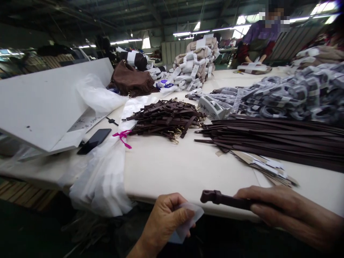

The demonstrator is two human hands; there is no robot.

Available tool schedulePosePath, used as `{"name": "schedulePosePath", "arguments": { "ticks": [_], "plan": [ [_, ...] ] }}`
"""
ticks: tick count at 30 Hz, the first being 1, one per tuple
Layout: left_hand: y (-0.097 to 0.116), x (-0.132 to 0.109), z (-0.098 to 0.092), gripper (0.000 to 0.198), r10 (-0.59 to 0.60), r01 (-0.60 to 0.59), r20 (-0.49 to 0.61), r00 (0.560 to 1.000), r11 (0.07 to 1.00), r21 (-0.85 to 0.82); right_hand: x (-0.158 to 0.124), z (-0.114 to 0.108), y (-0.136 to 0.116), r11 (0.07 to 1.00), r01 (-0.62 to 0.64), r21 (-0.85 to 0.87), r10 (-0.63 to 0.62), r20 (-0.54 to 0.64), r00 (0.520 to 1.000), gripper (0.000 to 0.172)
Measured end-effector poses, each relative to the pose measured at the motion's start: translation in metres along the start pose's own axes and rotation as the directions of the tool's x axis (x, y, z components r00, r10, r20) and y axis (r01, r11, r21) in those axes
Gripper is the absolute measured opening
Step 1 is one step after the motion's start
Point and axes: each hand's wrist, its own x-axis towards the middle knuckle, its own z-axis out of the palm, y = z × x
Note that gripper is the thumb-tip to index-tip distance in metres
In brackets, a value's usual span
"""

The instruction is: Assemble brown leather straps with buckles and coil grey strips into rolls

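Note:
My right hand (287, 211) grips a dark brown leather strap (223, 199) at the table's near edge, its looped end pointing left. My left hand (166, 218) is closed in a pinch on a small translucent plastic piece (188, 222), just left of the strap's end and below the table edge. On the white table (174, 168) beyond them lie a long stack of dark brown straps (268, 138) at the right and a heap of short brown straps with brass clasps (166, 120) in the middle.
Paper tags (266, 166) lie under the long straps. A tape dispenser (212, 107), wrapped grey bundles (290, 95), a brown fringed bag (130, 80), a black phone (94, 141), a white board (51, 100) and clear plastic bags (104, 175) are around. Another person (260, 37) works at the far side.

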Motion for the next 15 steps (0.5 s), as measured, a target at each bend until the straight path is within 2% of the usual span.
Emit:
{"name": "schedulePosePath", "arguments": {
  "ticks": [4,7,11,15],
  "plan": [
    [-0.001,0.001,0.002,0.039,-0.021,0.021,0.006,1.0,1.0,0.015,-0.001,0.002,-0.003,0.997,-0.001,-0.076,0.009,0.102,0.995,0.028],
    [-0.002,0.003,0.003,0.039,-0.022,0.021,0.013,1.0,1.0,0.02,-0.003,0.005,0.004,0.995,0.018,-0.102,-0.007,0.11,0.994,0.029],
    [-0.002,0.003,0.004,0.038,0.005,-0.007,0.037,0.999,0.998,0.055,-0.004,0.007,0.009,0.994,0.037,-0.099,-0.018,0.184,0.983,0.03],
    [-0.003,0.002,0.002,0.032,0.065,-0.078,0.068,0.996,0.977,0.2,-0.002,0.003,0.0,0.996,0.017,-0.092,0.004,0.223,0.975,0.027]
  ]
}}
